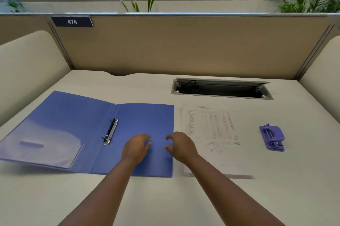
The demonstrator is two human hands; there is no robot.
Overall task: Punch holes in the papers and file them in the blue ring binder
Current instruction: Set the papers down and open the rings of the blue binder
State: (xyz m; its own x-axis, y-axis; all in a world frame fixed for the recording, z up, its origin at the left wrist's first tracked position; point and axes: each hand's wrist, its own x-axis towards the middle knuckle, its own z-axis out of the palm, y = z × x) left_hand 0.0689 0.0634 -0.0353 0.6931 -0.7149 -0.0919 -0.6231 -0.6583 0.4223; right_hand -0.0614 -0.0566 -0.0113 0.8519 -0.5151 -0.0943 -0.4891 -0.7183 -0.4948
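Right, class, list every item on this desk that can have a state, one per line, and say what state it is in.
Blue plastic ring binder: lying open flat, metal rings closed, no sheets filed.
White printed papers: flat on the desk, right of the binder, not yet in the punch.
Purple hole punch: standing unused, nothing inserted.
Desk cable hatch: lid raised.
Left hand: holding nothing.
Right hand: holding nothing.

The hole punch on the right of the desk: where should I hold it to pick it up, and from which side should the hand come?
Grip the hole punch across its two long sides, near the middle of the body, coming from above with the right hand. It lies flat, long axis pointing away from the person, with bare desk around it, so fingers and thumb probably fit either side. The raised lever on top gives the palm a rest.
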